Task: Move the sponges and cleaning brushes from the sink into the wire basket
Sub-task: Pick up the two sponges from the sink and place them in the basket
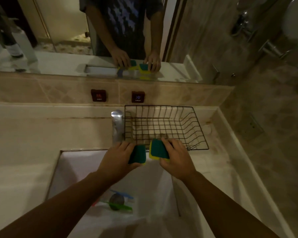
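My left hand (116,158) grips a green-and-yellow sponge (137,154) above the far edge of the white sink (72,167). My right hand (176,158) holds a second green-and-yellow sponge (158,149) at the near rim of the black wire basket (193,127), which stands on the counter behind the sink with nothing visible inside. Down in the sink lie a blue brush (123,194) and a green brush (122,206) beside the round drain (117,200), with something red and white at their left.
A chrome tap (117,126) stands just left of the basket. Two dark wall controls (98,95) sit on the tiled backsplash. A mirror (67,40) above reflects my hands and a person's torso. The pale counter (222,169) runs along both sides.
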### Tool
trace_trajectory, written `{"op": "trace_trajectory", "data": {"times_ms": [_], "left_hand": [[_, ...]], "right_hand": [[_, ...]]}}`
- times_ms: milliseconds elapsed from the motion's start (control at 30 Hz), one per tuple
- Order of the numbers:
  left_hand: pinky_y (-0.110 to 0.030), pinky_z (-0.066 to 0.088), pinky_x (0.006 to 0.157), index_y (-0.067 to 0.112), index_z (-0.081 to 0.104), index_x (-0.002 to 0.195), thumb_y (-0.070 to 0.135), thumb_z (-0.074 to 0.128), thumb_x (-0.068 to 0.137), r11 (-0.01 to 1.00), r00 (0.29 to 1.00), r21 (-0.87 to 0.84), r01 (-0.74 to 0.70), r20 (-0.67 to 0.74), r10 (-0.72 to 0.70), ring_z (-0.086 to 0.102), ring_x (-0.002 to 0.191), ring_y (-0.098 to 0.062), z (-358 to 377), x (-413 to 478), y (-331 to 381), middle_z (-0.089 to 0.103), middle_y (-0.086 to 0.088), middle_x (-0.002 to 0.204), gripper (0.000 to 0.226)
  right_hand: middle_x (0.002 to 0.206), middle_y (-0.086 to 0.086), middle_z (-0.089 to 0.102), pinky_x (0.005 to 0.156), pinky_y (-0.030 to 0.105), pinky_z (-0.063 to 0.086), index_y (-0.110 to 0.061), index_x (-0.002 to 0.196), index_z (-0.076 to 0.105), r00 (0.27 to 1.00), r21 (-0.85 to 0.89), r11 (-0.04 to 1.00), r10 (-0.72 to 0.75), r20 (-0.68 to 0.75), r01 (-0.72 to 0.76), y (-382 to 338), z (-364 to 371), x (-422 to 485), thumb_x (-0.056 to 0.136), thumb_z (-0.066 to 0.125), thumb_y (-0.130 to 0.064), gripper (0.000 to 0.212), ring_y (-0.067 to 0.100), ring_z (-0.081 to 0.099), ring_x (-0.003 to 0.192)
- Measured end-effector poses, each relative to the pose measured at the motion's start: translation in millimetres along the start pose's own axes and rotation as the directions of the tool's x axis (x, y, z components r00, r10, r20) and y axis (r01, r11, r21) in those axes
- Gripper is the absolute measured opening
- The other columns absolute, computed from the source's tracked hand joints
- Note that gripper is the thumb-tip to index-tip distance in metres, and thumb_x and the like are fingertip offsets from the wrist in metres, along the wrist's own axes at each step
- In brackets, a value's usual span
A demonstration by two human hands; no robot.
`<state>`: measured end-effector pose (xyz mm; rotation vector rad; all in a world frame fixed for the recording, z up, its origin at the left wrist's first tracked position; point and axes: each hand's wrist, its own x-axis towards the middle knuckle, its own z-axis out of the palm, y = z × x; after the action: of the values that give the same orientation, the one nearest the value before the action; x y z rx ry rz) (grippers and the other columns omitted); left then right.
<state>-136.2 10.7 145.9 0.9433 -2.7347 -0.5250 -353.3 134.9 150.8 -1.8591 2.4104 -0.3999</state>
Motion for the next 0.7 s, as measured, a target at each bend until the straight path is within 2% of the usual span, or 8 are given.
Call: {"op": "trace_trajectory", "data": {"times_ms": [233, 367, 500, 600, 700], "left_hand": [[-0.041, 0.05, 0.1, 0.022, 0.043, 0.141, 0.054, 0.068, 0.083, 0.999, 0.998, -0.015, 0.051, -0.034, -0.052, 0.049, 0.122, -0.02, 7, 57, 37, 0.055, -0.002, 0.135, 0.071], [-0.041, 0.052, 0.096, 0.024, 0.045, 0.139, 0.052, 0.07, 0.082, 0.994, 0.994, 0.021, 0.105, -0.025, -0.104, 0.052, 0.121, -0.021, 20, 89, 43, 0.057, -0.001, 0.134, 0.069], [-0.038, 0.05, 0.089, 0.022, 0.048, 0.136, 0.051, 0.071, 0.08, 0.991, 0.993, 0.063, 0.116, -0.028, -0.115, 0.053, 0.115, -0.024, 32, 119, 32, 0.059, -0.004, 0.129, 0.067], [-0.04, 0.047, 0.095, 0.023, 0.044, 0.139, 0.051, 0.071, 0.081, 0.98, 0.987, 0.121, 0.16, 0.0, -0.161, 0.048, 0.121, -0.024, 43, 138, 17, 0.055, -0.004, 0.134, 0.07], [-0.049, 0.046, 0.102, 0.023, 0.039, 0.141, 0.054, 0.069, 0.081, 0.965, 0.98, 0.198, 0.171, 0.063, -0.187, 0.043, 0.129, -0.028, 54, 157, 5, 0.049, -0.005, 0.141, 0.074]], "right_hand": [[0.135, 0.007, 0.047, 0.098, 0.039, 0.045, -0.021, 0.146, 0.033, 0.998, 0.059, 0.996, -0.063, -0.026, 0.064, 66, -7, 40, 0.08, 0.062, -0.044, 0.075, 0.023, 0.041, 0.121], [0.134, 0.013, 0.05, 0.095, 0.045, 0.048, -0.014, 0.144, 0.039, 0.992, 0.078, 0.989, -0.128, 0.001, 0.128, 91, -3, 63, 0.082, 0.059, -0.047, 0.073, 0.028, 0.045, 0.119], [0.142, 0.01, 0.043, 0.104, 0.042, 0.043, -0.019, 0.148, 0.029, 0.991, 0.026, 0.993, -0.114, 0.07, 0.112, 106, 13, 89, 0.082, 0.053, -0.054, 0.079, 0.027, 0.039, 0.127], [0.141, 0.008, 0.045, 0.108, 0.043, 0.041, -0.018, 0.146, 0.031, 0.988, 0.013, 0.994, -0.111, 0.112, 0.11, 117, 25, 112, 0.081, 0.061, -0.049, 0.078, 0.027, 0.04, 0.127], [0.139, 0.009, 0.047, 0.11, 0.046, 0.038, -0.016, 0.145, 0.031, 0.985, 0.047, 0.993, -0.115, 0.126, 0.11, 127, 35, 130, 0.081, 0.063, -0.05, 0.079, 0.028, 0.042, 0.127]]}}
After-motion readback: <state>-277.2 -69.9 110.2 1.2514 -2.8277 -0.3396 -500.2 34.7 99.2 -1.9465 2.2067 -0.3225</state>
